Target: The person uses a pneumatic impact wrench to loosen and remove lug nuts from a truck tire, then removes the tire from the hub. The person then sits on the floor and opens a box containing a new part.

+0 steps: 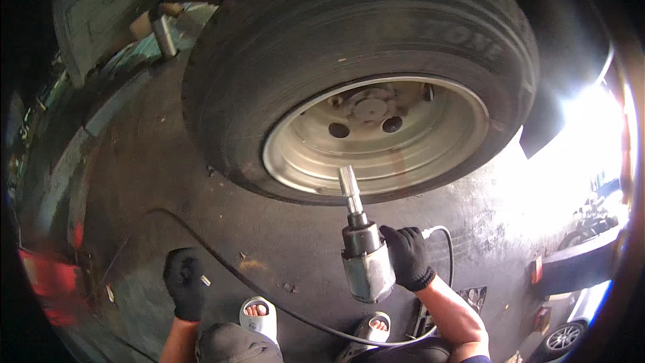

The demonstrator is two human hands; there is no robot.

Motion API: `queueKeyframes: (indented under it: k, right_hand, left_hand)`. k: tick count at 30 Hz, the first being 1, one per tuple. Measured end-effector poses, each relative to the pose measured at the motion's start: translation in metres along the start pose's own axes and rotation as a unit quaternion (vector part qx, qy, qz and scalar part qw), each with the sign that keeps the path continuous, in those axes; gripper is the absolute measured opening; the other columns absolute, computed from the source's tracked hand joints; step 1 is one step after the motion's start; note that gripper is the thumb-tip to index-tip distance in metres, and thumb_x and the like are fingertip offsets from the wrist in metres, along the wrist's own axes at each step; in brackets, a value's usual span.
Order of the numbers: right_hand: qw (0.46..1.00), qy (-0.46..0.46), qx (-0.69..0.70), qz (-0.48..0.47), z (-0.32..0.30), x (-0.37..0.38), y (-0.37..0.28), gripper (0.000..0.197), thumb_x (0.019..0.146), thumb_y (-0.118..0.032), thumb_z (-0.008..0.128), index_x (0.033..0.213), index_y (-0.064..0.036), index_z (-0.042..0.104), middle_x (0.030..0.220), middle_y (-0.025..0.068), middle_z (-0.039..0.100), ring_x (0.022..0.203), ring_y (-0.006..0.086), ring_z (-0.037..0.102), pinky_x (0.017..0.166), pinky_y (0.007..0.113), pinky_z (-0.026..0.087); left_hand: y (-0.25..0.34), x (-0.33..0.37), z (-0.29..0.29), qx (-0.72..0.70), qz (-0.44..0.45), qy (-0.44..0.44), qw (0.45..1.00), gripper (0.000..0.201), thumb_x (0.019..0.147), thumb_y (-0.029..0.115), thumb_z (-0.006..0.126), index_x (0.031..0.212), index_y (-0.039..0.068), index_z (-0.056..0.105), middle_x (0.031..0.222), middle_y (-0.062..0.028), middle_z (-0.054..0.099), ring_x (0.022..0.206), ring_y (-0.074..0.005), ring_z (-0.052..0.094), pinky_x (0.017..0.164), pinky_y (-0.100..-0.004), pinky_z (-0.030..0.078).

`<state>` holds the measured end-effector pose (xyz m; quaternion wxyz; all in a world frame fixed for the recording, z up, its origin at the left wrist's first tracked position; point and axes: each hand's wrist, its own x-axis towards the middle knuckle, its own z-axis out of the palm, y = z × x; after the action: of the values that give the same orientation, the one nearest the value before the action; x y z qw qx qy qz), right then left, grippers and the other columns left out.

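Observation:
My right hand [407, 255], in a black glove, is wrapped round the handle of an impact wrench [368, 265]. A long silver socket [349, 189] on its nose points up toward the wheel rim [302, 168]. A large tire [228, 94] surrounds that rim, whose hub [371, 109] is worn and has dark round holes beside it. From the wrench's handle a black air hose [232, 269] loops down and across the floor. My left hand [183, 282], also gloved, looks curled low beside my knee; a small shiny metal piece [205, 280] shows at its edge, held or lying behind, I cannot tell which.
My feet in light slides [259, 319] are on the dark floor [148, 181]. Blurred red equipment [50, 282] stands at the left. A metal cylinder [163, 36] is upright at the far left. A car wheel [563, 337] shows at the lower right, with bright light behind.

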<state>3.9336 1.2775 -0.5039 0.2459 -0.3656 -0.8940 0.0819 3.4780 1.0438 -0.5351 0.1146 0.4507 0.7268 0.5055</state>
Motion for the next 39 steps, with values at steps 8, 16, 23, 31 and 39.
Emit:
queueKeyframes:
  k: [8,16,23,31,39]
  right_hand:
    - [0.997,0.043,0.052,-0.027,-0.025,0.047,-0.013,0.063,0.081,-0.025,0.079,0.138,-0.0023,0.065,0.112,0.0213,0.073,0.103,0.0417,0.07,0.094,0.052,0.053]
    - [0.993,0.057,0.092,0.052,-0.009,0.126,-0.02,0.048,0.085,-0.023,0.081,0.131,-0.0105,0.071,0.109,0.0199,0.079,0.105,0.0423,0.075,0.089,0.051,0.06]
    - [0.989,0.043,0.094,0.103,0.02,0.141,-0.012,0.048,0.088,-0.022,0.078,0.134,-0.0111,0.07,0.118,0.0211,0.078,0.11,0.0438,0.074,0.093,0.05,0.06]
    - [0.986,0.05,0.122,0.106,0.042,0.145,-0.015,0.049,0.085,-0.02,0.081,0.13,-0.0058,0.069,0.118,0.0224,0.075,0.113,0.044,0.072,0.095,0.048,0.059]
    - [0.996,0.018,-0.004,0.091,0.022,0.152,-0.019,0.041,0.08,-0.019,0.083,0.115,-0.0038,0.069,0.105,0.0217,0.075,0.101,0.0444,0.074,0.087,0.052,0.06]
  left_hand:
    - [0.216,0.131,0.184,-0.334,-0.12,-0.378,0.855,0.032,0.115,0.032,0.056,0.117,0.006,0.074,0.1,-0.0055,0.073,0.091,-0.0169,0.071,0.083,-0.0368,0.057]
    - [0.207,0.212,0.266,-0.694,-0.303,-0.351,0.551,0.031,0.106,0.036,0.062,0.113,0.006,0.069,0.091,-0.0026,0.067,0.077,-0.015,0.064,0.07,-0.0311,0.054]
    - [0.19,0.226,0.28,-0.718,-0.259,-0.313,0.565,0.016,0.104,0.02,0.067,0.113,0.007,0.068,0.088,-0.0012,0.061,0.071,-0.0141,0.058,0.065,-0.0299,0.052]
    - [0.182,0.246,0.295,-0.649,-0.241,-0.232,0.684,0.026,0.107,0.02,0.065,0.124,0.002,0.074,0.096,-0.0105,0.077,0.077,-0.0233,0.075,0.067,-0.0435,0.068]
    - [0.156,0.255,0.312,-0.682,-0.248,-0.2,0.658,0.025,0.107,0.02,0.066,0.121,0.002,0.074,0.092,-0.0092,0.076,0.074,-0.0217,0.073,0.069,-0.0437,0.067]
